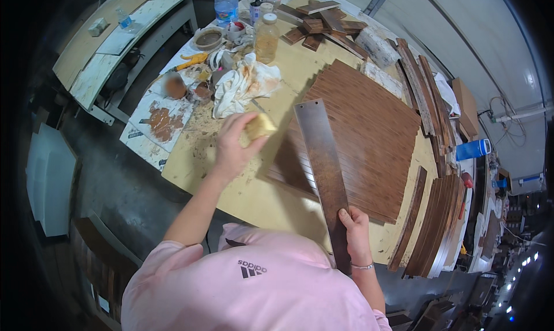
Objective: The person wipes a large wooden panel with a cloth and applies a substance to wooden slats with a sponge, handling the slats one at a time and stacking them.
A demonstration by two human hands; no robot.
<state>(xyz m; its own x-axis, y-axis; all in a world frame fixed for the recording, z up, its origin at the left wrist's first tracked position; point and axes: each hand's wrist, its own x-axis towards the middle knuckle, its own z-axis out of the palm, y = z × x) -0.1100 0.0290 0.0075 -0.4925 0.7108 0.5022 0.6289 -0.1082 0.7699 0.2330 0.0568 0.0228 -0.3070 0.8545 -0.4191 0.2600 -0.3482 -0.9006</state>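
The left hand (pixel 234 146), fingers curled around a pale yellow sponge (pixel 261 127), hovers beside the brown board (pixel 323 152). The right hand (pixel 356 230) grips the board's near part, thumb on top, seemingly leaving its face exposed; beyond, brown slats (pixel 372 135) overlie the counter (pixel 294 80).

Bright centre, dim lower right dotted with small lamps (pixel 535 256); soft sheen on the held plank (pixel 325 166); edges curve into black.
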